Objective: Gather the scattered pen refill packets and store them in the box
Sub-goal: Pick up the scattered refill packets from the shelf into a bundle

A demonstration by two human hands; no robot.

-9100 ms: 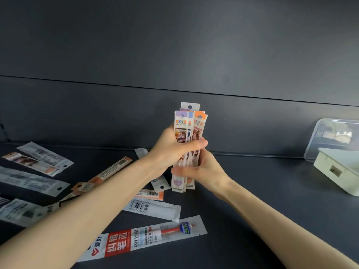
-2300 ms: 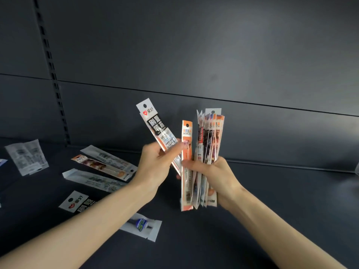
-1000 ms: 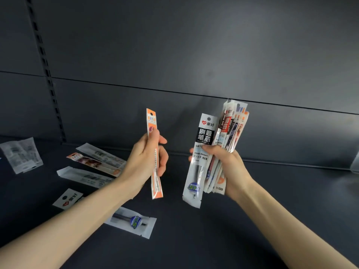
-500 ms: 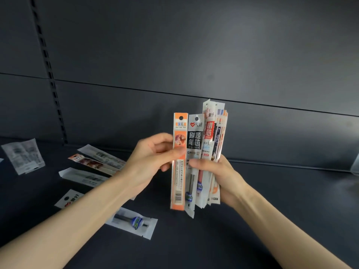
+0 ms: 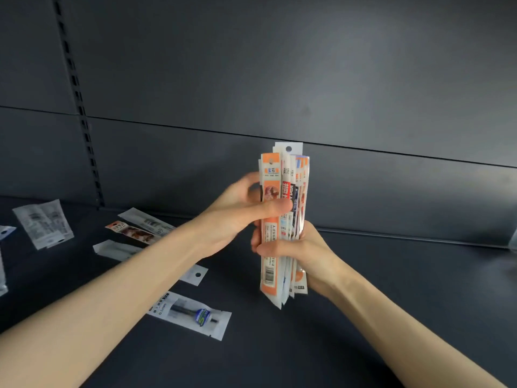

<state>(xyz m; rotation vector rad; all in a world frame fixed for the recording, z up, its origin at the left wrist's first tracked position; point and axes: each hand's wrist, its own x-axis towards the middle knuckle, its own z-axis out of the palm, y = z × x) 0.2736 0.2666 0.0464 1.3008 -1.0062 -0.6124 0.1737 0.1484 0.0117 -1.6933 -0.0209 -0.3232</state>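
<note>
An upright bundle of pen refill packets (image 5: 284, 175) stands above the dark shelf, an orange packet at its front. My right hand (image 5: 302, 253) grips the bundle's lower half. My left hand (image 5: 237, 217) is closed around its middle, thumb across the orange packet. Loose packets lie flat on the shelf to the left: a clear one with a blue-green tip (image 5: 193, 315), an orange one (image 5: 131, 231), a white one (image 5: 148, 219), another white one (image 5: 114, 249) and a pair of clear ones (image 5: 43, 224). A packet end with a hang hole (image 5: 194, 274) shows under my left forearm.
The dark shelf surface (image 5: 391, 275) stretches to the right. A dark back panel with a slotted upright (image 5: 81, 113) rises behind. A sliver of a clear object (image 5: 513, 242) shows at the right edge. More packet ends (image 5: 4, 233) lie at the far left edge.
My left hand brought the orange packet against the front of the bundle and now clasps the whole bundle together with my right hand; the packets are squared up tighter.
</note>
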